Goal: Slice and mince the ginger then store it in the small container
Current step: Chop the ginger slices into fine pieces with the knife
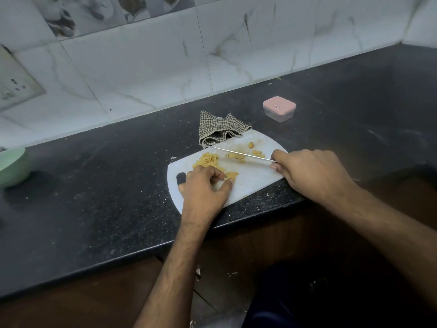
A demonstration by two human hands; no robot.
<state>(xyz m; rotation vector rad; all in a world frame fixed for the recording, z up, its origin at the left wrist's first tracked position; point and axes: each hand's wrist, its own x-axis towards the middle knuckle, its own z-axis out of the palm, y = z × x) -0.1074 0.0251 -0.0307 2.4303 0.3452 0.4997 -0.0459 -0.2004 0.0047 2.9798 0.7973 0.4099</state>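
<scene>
near the table's (94,185) front edge, on the cutting board (250,183): right hand (309,174) gripping knife (243,155) over ginger (208,160); left hand (205,185) pinching a ginger piece (231,174).

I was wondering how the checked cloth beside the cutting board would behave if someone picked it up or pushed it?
The checked cloth lies crumpled in soft folds, so it would probably droop limply when lifted. Pushed, it would likely bunch rather than slide. One edge overlaps the cutting board, so it might drag across it.

Dim kitchen corner: black speckled stone counter (99,185) against grey-veined white marble wall tiles (146,67), switch plate (14,84) at left, brown cabinet fronts (71,304) below.
</scene>
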